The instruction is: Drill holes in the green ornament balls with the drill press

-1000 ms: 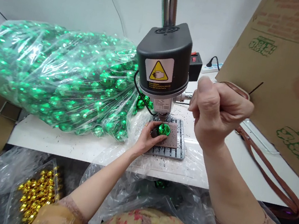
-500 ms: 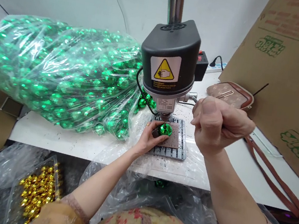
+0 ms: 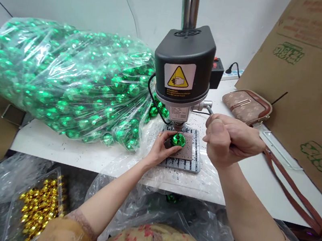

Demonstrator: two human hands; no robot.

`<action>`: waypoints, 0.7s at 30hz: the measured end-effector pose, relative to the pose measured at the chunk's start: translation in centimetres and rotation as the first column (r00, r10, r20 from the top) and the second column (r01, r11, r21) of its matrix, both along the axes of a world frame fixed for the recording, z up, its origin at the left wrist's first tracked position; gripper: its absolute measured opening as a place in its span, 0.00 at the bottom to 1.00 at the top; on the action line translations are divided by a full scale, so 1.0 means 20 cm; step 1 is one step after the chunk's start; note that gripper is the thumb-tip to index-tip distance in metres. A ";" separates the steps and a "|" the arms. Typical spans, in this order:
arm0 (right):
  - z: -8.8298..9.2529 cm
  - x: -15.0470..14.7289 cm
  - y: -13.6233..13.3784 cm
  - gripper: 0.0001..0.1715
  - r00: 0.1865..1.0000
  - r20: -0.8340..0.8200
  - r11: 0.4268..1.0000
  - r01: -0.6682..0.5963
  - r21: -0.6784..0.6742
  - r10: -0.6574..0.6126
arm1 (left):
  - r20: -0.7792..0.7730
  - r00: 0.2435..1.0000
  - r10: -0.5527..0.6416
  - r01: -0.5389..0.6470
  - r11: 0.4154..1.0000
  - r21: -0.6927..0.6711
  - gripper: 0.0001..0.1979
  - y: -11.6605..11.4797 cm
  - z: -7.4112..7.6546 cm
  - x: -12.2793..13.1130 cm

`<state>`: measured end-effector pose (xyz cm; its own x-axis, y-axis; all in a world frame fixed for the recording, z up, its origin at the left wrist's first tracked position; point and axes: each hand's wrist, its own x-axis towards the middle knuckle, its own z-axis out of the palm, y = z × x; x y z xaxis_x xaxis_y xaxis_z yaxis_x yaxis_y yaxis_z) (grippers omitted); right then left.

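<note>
My left hand point(image 3: 161, 149) grips a shiny green faceted ball point(image 3: 179, 140) between thumb and fingers, on a brownish square pad point(image 3: 186, 151) over the slotted metal base point(image 3: 195, 166). Right above the ball is the chuck of a black bench drill press point(image 3: 185, 63) with a yellow hand-warning label. Whether the bit touches the ball cannot be made out. My right hand point(image 3: 226, 141) is closed in a fist around the drill's feed lever point(image 3: 208, 107), whose grip end is hidden inside the fingers. Dark shavings are scattered over the base and pad.
A large clear bag of green balls point(image 3: 69, 81) fills the left of the white table point(image 3: 53, 146). Gold balls point(image 3: 40, 207) sit in a clear bin at lower left. On the right are a patterned purse point(image 3: 243, 105) with a brown strap and a big cardboard box point(image 3: 310, 103).
My right hand has moved slightly down with the lever. The left hand and the green ball stay in place under the drill.
</note>
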<state>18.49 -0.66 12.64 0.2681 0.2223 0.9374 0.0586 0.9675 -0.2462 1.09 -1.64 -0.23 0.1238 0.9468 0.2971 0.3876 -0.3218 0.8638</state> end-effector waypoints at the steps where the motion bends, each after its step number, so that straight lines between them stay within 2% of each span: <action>1: 0.00 0.00 0.00 0.25 1.000 0.002 1.000 -0.001 0.005 0.001 | 0.003 1.000 0.001 -0.001 1.000 0.002 0.25 0.00 0.00 0.00; 10: -0.04 0.02 -0.01 0.25 0.998 0.067 0.995 -0.020 0.095 0.014 | 0.043 0.999 0.000 0.000 1.000 -0.013 0.25 0.01 -0.02 0.00; 13: -0.03 0.01 -0.02 0.27 0.998 0.066 0.998 -0.019 0.053 0.016 | 0.045 0.999 0.003 -0.003 1.000 -0.012 0.25 0.00 -0.02 0.00; 15: 0.02 0.00 -0.03 0.28 1.000 0.028 1.000 -0.006 -0.018 0.006 | 0.045 0.999 0.008 -0.007 1.000 -0.018 0.25 0.01 -0.01 0.01; 18: 0.16 -0.02 -0.03 0.27 0.997 -0.077 0.987 -0.011 -0.162 -0.001 | 0.076 0.996 0.034 -0.030 0.998 -0.052 0.25 0.01 0.00 0.03; 21: 0.27 -0.03 0.00 0.26 0.991 -0.124 0.954 -0.085 -0.289 0.051 | 0.123 0.987 0.107 -0.100 0.993 -0.061 0.23 -0.03 0.03 0.05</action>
